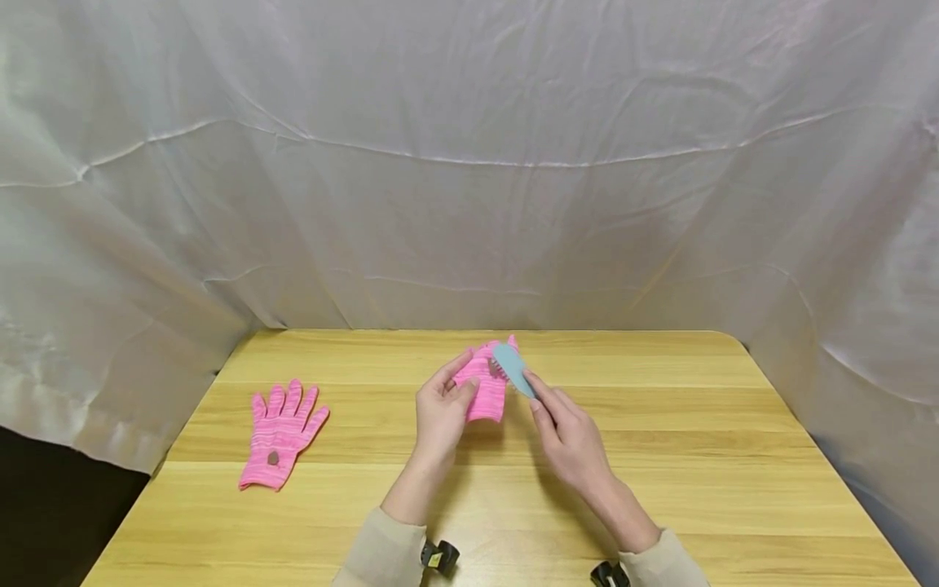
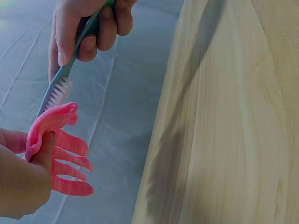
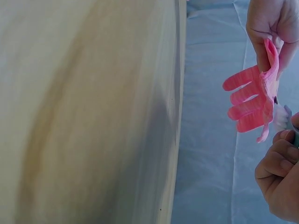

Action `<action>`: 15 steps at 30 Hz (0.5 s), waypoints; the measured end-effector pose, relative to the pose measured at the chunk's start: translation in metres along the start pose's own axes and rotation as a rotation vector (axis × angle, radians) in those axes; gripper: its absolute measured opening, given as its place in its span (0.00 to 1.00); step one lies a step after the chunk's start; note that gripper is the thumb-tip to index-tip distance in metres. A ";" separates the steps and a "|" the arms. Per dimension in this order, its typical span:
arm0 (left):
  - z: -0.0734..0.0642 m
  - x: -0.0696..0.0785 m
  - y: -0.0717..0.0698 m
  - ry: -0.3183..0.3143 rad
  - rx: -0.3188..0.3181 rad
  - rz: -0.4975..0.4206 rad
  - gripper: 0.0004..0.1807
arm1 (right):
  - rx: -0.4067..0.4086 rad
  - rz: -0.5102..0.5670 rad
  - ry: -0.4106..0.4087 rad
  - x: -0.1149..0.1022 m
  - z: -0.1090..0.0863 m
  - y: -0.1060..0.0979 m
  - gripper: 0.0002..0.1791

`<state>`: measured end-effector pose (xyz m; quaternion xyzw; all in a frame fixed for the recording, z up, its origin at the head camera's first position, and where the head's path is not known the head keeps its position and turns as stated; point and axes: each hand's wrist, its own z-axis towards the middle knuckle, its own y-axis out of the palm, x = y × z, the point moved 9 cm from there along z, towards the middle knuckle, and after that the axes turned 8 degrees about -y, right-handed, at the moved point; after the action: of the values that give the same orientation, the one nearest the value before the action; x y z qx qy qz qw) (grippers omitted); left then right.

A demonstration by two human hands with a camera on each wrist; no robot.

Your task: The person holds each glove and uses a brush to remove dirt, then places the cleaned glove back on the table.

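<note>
My left hand (image 1: 440,408) pinches a pink knitted glove (image 1: 486,399) by its side, thumb on the near face, and holds it up over the table. In the left wrist view the fingers of the glove (image 2: 70,186) hang loose below the cuff. Gripped by its handle in my right hand (image 1: 572,436) is a blue-green brush (image 1: 513,368) with pale bristles (image 2: 59,92). Its bristles face the glove and lie right at the fabric. A dark spot (image 3: 275,100) shows on the glove beside the bristles in the right wrist view.
A second pink glove (image 1: 282,432) lies flat on the left of the wooden table (image 1: 660,505), fingers pointing away, a brown round spot (image 1: 273,458) near its cuff. Grey cloth (image 1: 469,228) hangs behind the table and along both sides.
</note>
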<state>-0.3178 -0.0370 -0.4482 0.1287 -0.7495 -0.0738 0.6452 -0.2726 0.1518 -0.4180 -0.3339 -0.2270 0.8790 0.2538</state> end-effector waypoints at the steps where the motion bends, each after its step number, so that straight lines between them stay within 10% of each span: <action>1: 0.000 0.000 0.000 0.000 -0.001 0.000 0.24 | 0.002 -0.001 0.002 0.000 0.000 0.000 0.25; 15: -0.002 0.001 0.002 0.021 -0.003 0.021 0.24 | 0.038 0.031 -0.085 -0.012 0.002 -0.001 0.26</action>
<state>-0.3164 -0.0354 -0.4462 0.1207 -0.7439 -0.0668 0.6539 -0.2660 0.1454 -0.4103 -0.2949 -0.2157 0.9003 0.2365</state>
